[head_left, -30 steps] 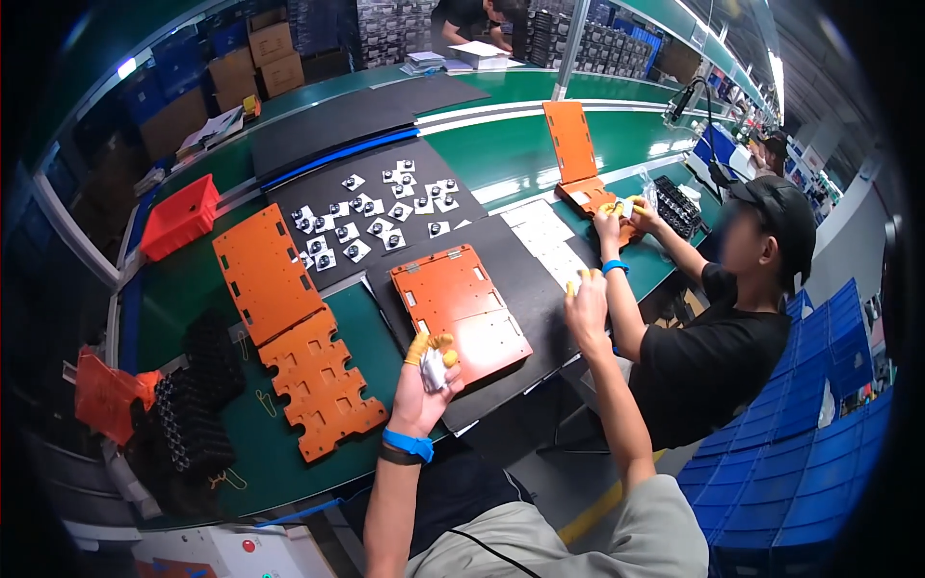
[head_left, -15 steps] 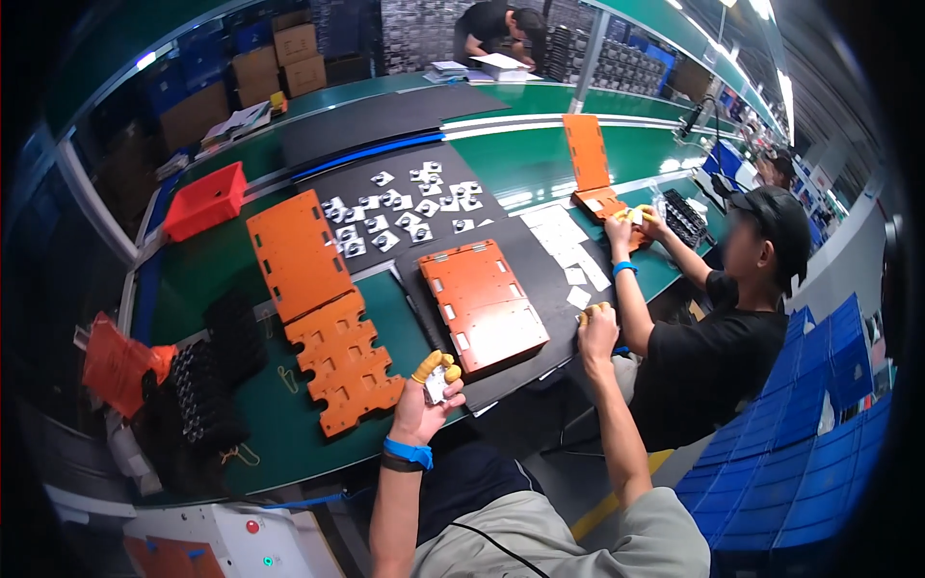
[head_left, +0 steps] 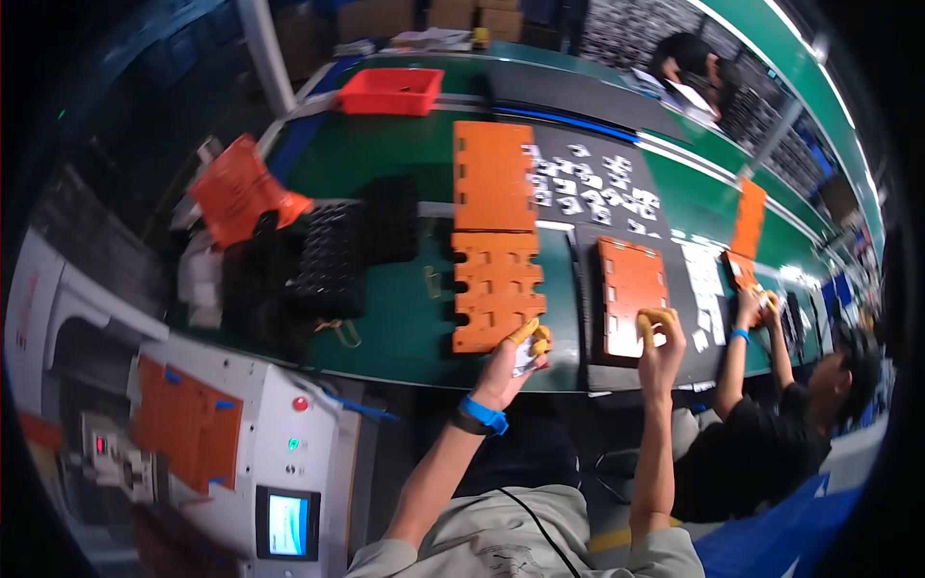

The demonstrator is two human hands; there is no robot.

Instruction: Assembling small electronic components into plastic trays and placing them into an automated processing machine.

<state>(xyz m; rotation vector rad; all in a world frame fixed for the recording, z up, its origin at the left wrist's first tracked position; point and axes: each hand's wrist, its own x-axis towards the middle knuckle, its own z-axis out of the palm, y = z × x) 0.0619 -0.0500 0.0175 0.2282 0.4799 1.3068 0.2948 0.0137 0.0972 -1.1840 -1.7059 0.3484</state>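
Observation:
My left hand [head_left: 515, 364], with yellow finger covers and a blue wrist strap, is closed around a small white piece [head_left: 525, 358]. It is at the near end of an orange fixture [head_left: 496, 255] lying unfolded, whose near half has notched edges and pockets. My right hand [head_left: 661, 345], also in yellow finger covers, is raised with thumb and fingers pinched together. A pale spot shows between its fingers, too blurred to name. Behind it lies a second orange fixture [head_left: 631, 289], folded shut on a black mat. Many small white parts with dark centres [head_left: 588, 183] are spread beyond.
A red bin [head_left: 390, 91] stands far left, with an orange bag [head_left: 246, 193] and black ribbed trays [head_left: 332, 255] nearer. At lower left is a white machine [head_left: 289, 414] with a small screen and an orange plate. To the right a co-worker [head_left: 761, 433] handles another orange fixture [head_left: 747, 226].
The view has swung left, bringing the white machine into sight. My right hand now appears in front of the folded fixture, and my left hand by the unfolded one, still with the white piece.

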